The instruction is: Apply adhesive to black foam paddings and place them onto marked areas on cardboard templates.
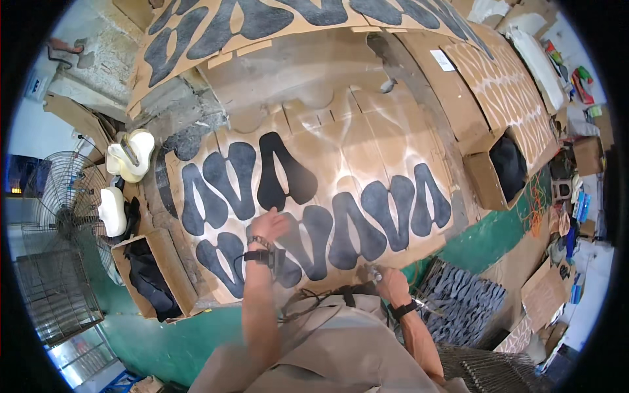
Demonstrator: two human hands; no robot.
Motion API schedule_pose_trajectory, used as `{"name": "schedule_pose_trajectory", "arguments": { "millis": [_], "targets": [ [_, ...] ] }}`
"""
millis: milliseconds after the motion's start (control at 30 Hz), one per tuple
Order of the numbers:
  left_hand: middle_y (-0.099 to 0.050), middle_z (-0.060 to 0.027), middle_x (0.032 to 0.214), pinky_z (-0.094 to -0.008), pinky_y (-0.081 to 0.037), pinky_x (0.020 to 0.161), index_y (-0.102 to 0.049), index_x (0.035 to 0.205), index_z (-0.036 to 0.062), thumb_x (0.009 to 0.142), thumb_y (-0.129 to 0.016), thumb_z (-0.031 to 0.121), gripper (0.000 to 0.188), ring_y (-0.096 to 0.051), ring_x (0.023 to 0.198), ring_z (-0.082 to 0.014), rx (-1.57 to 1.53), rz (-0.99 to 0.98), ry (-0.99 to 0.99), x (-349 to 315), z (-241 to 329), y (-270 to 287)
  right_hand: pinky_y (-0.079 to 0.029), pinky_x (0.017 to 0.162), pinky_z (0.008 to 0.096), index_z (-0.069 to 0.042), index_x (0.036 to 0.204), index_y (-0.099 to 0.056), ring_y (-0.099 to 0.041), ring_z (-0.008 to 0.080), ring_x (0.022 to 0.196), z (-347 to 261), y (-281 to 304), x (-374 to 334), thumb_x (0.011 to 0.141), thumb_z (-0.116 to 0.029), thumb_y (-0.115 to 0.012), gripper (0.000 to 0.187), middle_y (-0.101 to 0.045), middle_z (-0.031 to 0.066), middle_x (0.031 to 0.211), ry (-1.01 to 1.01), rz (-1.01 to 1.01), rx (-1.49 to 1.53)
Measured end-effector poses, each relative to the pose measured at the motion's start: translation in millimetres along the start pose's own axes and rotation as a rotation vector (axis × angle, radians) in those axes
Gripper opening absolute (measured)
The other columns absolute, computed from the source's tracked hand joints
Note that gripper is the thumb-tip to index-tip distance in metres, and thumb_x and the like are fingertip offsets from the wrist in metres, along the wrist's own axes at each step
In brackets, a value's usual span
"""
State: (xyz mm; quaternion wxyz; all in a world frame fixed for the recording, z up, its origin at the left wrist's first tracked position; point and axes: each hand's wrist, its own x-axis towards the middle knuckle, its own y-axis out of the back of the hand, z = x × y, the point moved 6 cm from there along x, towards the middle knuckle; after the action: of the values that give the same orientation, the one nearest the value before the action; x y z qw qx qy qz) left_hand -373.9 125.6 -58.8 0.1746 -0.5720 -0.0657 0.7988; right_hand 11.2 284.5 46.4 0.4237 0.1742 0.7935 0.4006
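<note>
Dark saddle-shaped pieces with a slot down the middle lie in two rows on a cardboard sheet (386,147). My left hand (270,224) hovers over or rests on the near end of the blackest piece (283,171), fingers stretched and holding nothing; whether it touches is unclear. Its wrist partly covers a greyer piece (288,265) in the front row. At the sheet's front edge, close to my body, my right hand (393,287) is closed around a small metal spray gun (373,272), mostly hidden by the fingers. Pale overspray outlines mark the bare cardboard.
Cardboard boxes of black pieces stand at left (187,288) and right (481,173). Another piece-covered board (255,26) lies beyond. A wire fan (65,219) and cream foam saddles (131,156) are at left. A stack of grey pieces (462,298) sits near my right arm.
</note>
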Motion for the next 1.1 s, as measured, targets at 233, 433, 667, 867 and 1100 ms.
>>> {"name": "schedule_pose_trajectory", "arguments": {
  "millis": [233, 433, 667, 867, 1100],
  "targets": [
    [-0.056, -0.0213, 0.139, -0.0512, -0.043, 0.111, -0.056, 0.143, 0.0064, 0.081, -0.082, 0.021, 0.068, -0.052, 0.131, -0.0404, 1.353, 0.349, -1.161, -57, 29, -46, -0.057, 0.078, 0.0542, -0.014, 0.115, -0.076, -0.072, 0.0441, 0.089, 1, -7, 4, 0.082, -0.012, -0.066, 0.035, -0.074, 0.0251, 0.095, -0.008, -0.045, -0.031],
    [-0.037, -0.0195, 0.159, -0.0558, -0.037, 0.117, -0.048, 0.153, 0.014, 0.082, -0.081, 0.052, 0.087, -0.032, 0.149, -0.0421, 1.889, 0.342, -0.926, -53, -4, -88, -0.059, 0.079, 0.0536, -0.006, 0.109, -0.072, -0.072, 0.0459, 0.09, -3, -3, -2, 0.077, -0.009, -0.068, 0.033, -0.073, 0.0273, 0.092, 0.015, -0.041, 0.02],
    [-0.03, -0.0219, 0.166, -0.0566, -0.035, 0.119, -0.041, 0.16, 0.0212, 0.086, -0.074, 0.061, 0.09, -0.023, 0.156, -0.0426, 1.901, 0.299, -0.785, -54, -7, -89, -0.055, 0.085, 0.0535, -0.014, 0.128, -0.072, -0.069, 0.0465, 0.099, 11, 0, -27, 0.082, -0.01, -0.068, 0.047, -0.071, 0.0284, 0.105, -0.022, -0.025, 0.098],
    [-0.024, -0.0228, 0.169, -0.0572, -0.033, 0.121, -0.042, 0.159, 0.0225, 0.084, -0.079, 0.055, 0.09, -0.019, 0.157, -0.0431, 1.842, 0.285, -0.766, -51, -9, -87, -0.054, 0.081, 0.0506, -0.009, 0.13, -0.069, -0.069, 0.047, 0.097, -22, 71, -68, 0.083, -0.009, -0.069, 0.047, -0.07, 0.0299, 0.103, 0.023, 0.157, 0.171],
    [-0.022, -0.0314, 0.165, -0.0586, -0.033, 0.12, -0.046, 0.157, 0.0255, 0.081, -0.08, 0.057, 0.089, -0.026, 0.153, -0.0476, 1.797, 0.337, -0.859, -45, -14, -81, -0.053, 0.079, 0.0378, 0.002, 0.132, -0.066, -0.071, 0.0376, 0.086, -115, 183, -118, 0.082, 0.0, -0.073, 0.051, -0.069, 0.0232, 0.095, 0.136, 0.199, 0.349]
  ]
}}
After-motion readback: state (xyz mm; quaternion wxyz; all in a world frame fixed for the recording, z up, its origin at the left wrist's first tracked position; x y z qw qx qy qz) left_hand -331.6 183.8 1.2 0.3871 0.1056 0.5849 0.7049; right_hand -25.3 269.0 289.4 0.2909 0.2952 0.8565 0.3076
